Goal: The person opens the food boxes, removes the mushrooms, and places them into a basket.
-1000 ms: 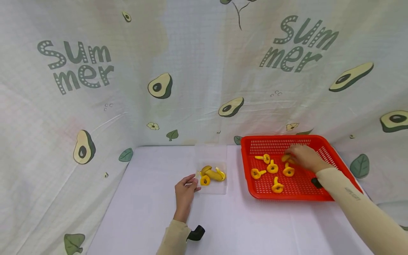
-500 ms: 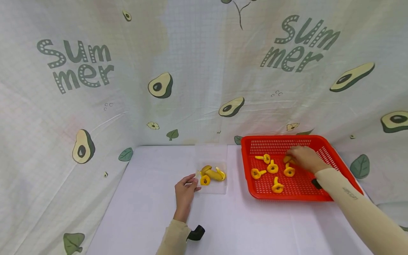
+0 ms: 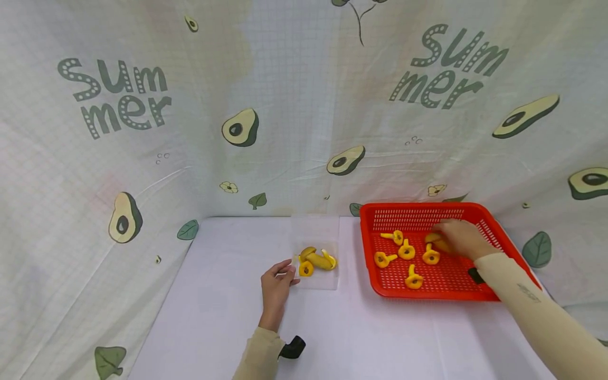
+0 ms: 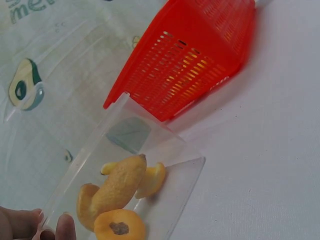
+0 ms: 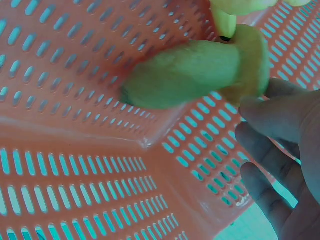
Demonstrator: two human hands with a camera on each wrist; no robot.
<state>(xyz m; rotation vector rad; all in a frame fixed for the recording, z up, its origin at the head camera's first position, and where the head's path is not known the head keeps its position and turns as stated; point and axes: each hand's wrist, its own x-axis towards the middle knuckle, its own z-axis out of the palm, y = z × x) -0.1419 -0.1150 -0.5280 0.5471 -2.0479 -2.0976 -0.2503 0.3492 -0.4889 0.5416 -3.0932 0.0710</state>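
My left hand (image 3: 277, 290) pinches the left wall of a clear plastic box (image 3: 328, 282). Inside the box lie a thick brownish-yellow mushroom (image 4: 115, 187), a mushroom with a round orange cap (image 4: 120, 226) and a smaller yellow piece (image 4: 152, 180) partly behind the thick one. Over in the red basket (image 3: 368, 264), my right hand (image 3: 459, 238) holds another thick brownish-yellow mushroom (image 5: 185, 72) by its cap, between thumb and index finger. The other fingers stand off it, and its stem points away from the palm. Several small yellow-orange mushrooms (image 3: 414, 278) lie around the basket's floor.
The slotted basket wall (image 5: 85, 190) rises close to the right hand. A raised clear lid (image 3: 314, 228) stands at the box's back edge. White cloth covers the table (image 3: 370, 338); a printed curtain (image 3: 285, 105) hangs right behind both containers.
My right hand has shifted slightly right within the basket, and the thick mushroom has moved with it, more of it now showing. The left hand and the box have stayed put.
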